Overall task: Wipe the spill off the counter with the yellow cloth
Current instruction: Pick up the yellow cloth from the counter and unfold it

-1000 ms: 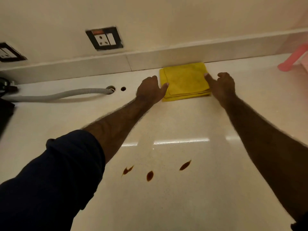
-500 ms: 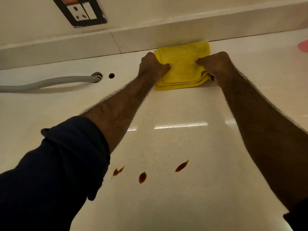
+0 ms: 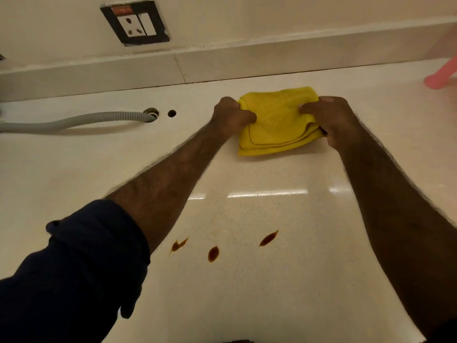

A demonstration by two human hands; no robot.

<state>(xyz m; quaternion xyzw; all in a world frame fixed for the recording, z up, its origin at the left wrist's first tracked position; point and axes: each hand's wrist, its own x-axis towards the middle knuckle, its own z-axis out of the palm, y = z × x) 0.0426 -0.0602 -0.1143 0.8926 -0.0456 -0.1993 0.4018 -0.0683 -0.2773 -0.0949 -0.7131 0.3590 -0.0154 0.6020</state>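
Head view: left hand grips the left edge of the folded cloth; right hand grips its right edge. Cloth lies on the counter toward the back, apart from the backsplash. Spill, three brown drops, lies well nearer, untouched.

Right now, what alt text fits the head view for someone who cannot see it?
Both hands, left hand and right hand, grip a folded yellow cloth near the back of a pale counter. Three brown spill drops lie nearer the camera, not yet wiped.
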